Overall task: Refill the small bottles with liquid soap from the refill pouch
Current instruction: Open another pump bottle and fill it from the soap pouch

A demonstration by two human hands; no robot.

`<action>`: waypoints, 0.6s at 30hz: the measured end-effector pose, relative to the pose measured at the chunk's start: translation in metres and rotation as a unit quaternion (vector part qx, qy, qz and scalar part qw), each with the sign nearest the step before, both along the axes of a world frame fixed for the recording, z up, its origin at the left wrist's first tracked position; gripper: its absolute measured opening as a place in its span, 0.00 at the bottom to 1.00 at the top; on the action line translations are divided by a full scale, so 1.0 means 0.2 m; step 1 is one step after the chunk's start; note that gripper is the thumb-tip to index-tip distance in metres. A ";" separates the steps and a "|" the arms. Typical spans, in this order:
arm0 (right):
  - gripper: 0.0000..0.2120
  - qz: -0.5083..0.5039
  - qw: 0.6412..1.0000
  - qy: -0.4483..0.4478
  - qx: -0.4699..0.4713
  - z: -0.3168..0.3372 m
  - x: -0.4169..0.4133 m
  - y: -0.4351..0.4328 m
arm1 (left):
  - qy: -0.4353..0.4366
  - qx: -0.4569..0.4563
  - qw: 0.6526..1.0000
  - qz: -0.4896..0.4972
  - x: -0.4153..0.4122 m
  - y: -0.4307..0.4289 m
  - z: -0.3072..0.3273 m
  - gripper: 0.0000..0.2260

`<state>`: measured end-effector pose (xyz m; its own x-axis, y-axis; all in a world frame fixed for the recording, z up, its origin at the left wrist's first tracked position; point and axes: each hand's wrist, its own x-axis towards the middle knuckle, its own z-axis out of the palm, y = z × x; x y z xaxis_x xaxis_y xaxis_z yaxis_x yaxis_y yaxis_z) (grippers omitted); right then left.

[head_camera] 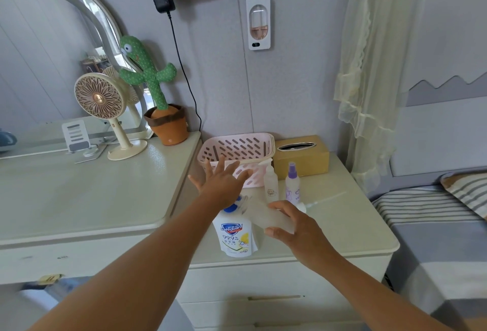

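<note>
Small bottle [263, 215], translucent and blurred, sits in the right hand [300, 230], thumb and fingers curled round it, its long axis tilting up-left toward the refill pouch [235, 235]. The left hand [222, 185] hovers above the pouch, fingers spread wide. The pouch stands upright on a cream nightstand [342, 225] beside a bed [434, 238]. Its label reads "Safeguard" and "99.9%".

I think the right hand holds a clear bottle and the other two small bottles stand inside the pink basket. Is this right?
No. In the head view the right hand holds the clear bottle, but the pump bottle and spray bottle stand outside the pink basket, on the cabinet top.
</note>
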<state>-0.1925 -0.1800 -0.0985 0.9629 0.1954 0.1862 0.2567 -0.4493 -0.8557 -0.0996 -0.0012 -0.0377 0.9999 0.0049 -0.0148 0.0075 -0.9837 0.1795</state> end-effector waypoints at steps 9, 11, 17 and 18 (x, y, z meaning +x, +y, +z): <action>0.18 -0.007 1.000 -0.015 0.005 0.04 0.00 -0.01 | -0.008 0.043 0.999 -0.018 0.00 -0.01 0.07 0.28; 0.18 -0.006 1.000 -0.016 0.006 0.03 0.00 -0.01 | -0.007 0.039 0.999 -0.020 -0.01 -0.01 0.06 0.27; 0.17 -0.002 1.000 0.002 0.002 0.01 -0.01 0.00 | 0.010 0.024 0.999 -0.026 -0.03 -0.01 0.02 0.24; 0.17 -0.002 1.000 0.002 0.002 0.00 -0.02 0.00 | 0.010 0.022 0.999 -0.023 -0.03 -0.01 0.02 0.24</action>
